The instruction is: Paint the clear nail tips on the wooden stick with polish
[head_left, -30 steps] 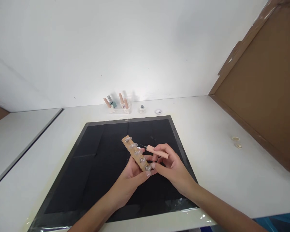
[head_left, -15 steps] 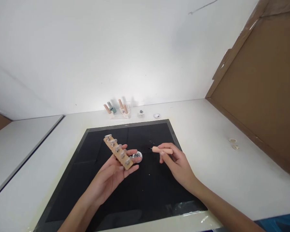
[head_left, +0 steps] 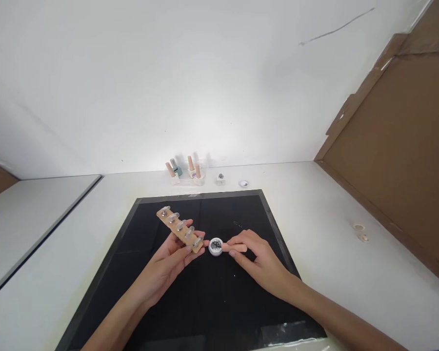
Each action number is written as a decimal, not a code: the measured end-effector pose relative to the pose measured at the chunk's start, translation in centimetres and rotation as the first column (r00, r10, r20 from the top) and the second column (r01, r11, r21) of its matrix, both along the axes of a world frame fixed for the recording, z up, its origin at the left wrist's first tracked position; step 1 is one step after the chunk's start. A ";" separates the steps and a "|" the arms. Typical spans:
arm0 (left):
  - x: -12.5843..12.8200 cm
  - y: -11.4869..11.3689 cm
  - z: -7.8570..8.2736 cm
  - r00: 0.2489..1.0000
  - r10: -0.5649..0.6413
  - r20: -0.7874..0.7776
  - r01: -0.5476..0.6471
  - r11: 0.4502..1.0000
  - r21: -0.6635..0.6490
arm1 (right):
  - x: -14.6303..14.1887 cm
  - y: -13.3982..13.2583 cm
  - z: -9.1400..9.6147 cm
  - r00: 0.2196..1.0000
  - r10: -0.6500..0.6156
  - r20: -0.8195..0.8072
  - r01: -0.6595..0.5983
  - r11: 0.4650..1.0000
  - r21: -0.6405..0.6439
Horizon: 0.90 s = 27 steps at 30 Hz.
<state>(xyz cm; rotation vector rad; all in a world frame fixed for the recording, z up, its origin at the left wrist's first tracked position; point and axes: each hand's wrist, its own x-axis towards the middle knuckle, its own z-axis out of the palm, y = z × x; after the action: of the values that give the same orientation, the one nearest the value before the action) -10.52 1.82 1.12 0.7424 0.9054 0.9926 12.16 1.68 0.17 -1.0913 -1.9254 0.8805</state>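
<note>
My left hand (head_left: pixel 171 258) is closed around a wooden nail display stand (head_left: pixel 185 237), tilted, with several clear false nails (head_left: pixel 180 224) mounted in a row along it. Pinched in my right hand (head_left: pixel 258 258) is the peach handle of a nail polish brush (head_left: pixel 234 248). The brush's tip points left over a small round white pot (head_left: pixel 215 247) holding dark and silvery material. Whether the bristles touch that material is too small to tell. The pot sits on the black mat, between both hands, close to my left fingertips.
Behind the black mat (head_left: pixel 205 302) several nail polish bottles (head_left: pixel 198 174) stand in a clear holder. A small clear jar (head_left: pixel 221 179) and a white dish (head_left: pixel 244 184) are beside them. Two small round pieces (head_left: pixel 359 227) lie at right, near a cardboard wall (head_left: pixel 395 156).
My right hand has moved the brush left and slightly down, from above the mat to the white pot. My left hand still holds the stand, now slightly turned. The camera view has shifted a little.
</note>
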 end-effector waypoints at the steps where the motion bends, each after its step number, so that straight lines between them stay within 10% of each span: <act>1: -0.1 0.0 -0.2 1.000 0.013 0.000 -0.013 1.000 0.004 | -0.2 0.2 0.0 1.000 0.013 0.009 -0.013 1.000 0.007; 27: 1.1 0.5 -2.3 0.994 0.039 -0.098 -0.047 0.996 -0.077 | -1.6 2.9 -2.4 0.945 -0.123 -0.303 -0.044 0.870 -0.491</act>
<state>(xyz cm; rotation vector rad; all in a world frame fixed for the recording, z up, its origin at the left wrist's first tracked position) -9.38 2.29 -1.17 0.7105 1.0427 0.9596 10.56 4.57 -2.21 -1.1733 -1.4283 1.4843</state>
